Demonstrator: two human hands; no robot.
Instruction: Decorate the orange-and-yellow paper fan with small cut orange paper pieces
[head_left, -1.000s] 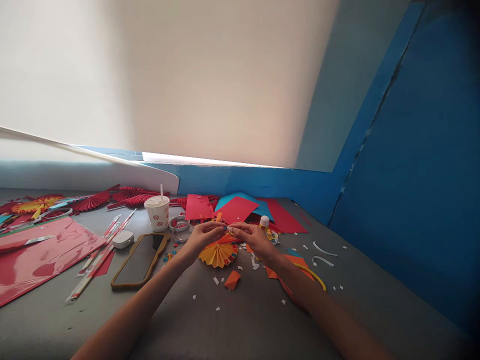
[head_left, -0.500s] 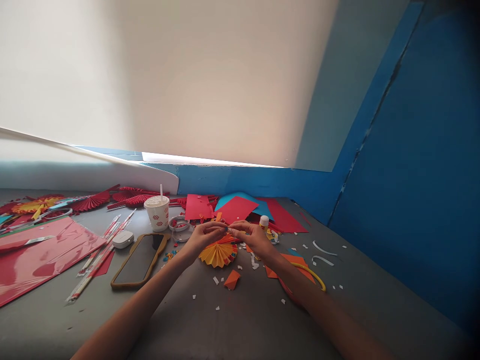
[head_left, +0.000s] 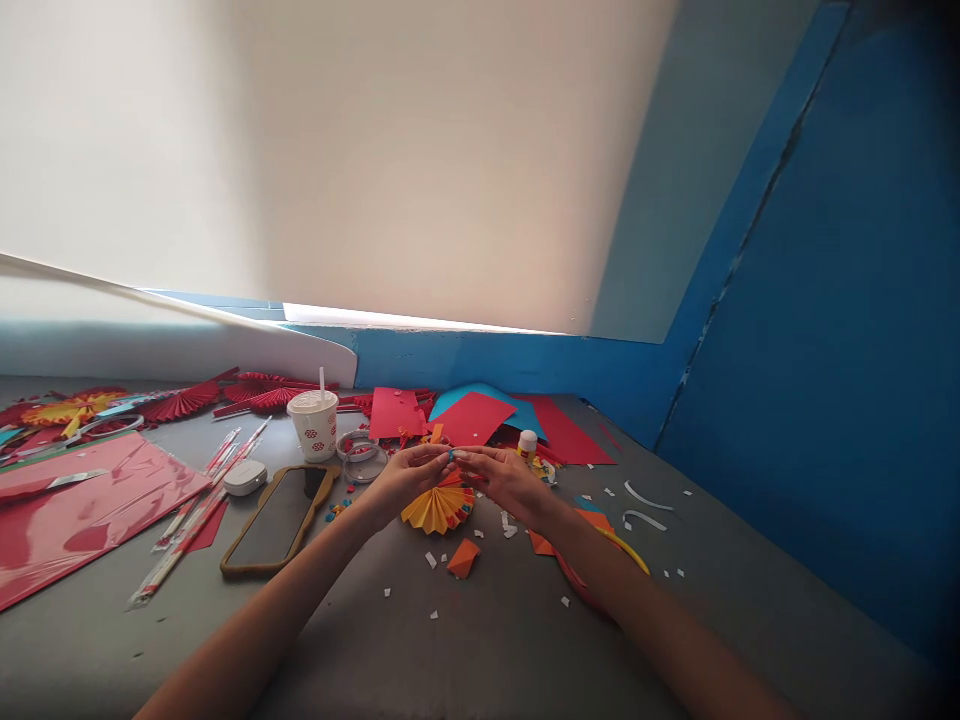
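twelve o'clock here is straight ahead of the hands. the left hand (head_left: 409, 478) and the right hand (head_left: 506, 478) meet above the grey tabletop (head_left: 495, 640), both closed to a pinch, with a tiny blue scrap (head_left: 451, 454) held between their fingertips. the fingers hide most of it, so its shape cannot be made out.

right below the hands, at six o'clock, lies a yellow and orange pleated paper fan (head_left: 439, 507), with a folded orange paper piece (head_left: 464, 558) further out at six. at twelve, red paper sheets (head_left: 396, 413) overlap a teal sheet (head_left: 480, 398), and a glue stick (head_left: 527, 445) stands at one o'clock, just past the right hand. clear plastic rings (head_left: 365, 462) sit just beside the left hand at ten, near a paper cup with a straw (head_left: 313, 425). at nine lies a phone in a brown case (head_left: 274, 520). at four, a yellow strip (head_left: 626, 550) curves over orange paper (head_left: 570, 525).
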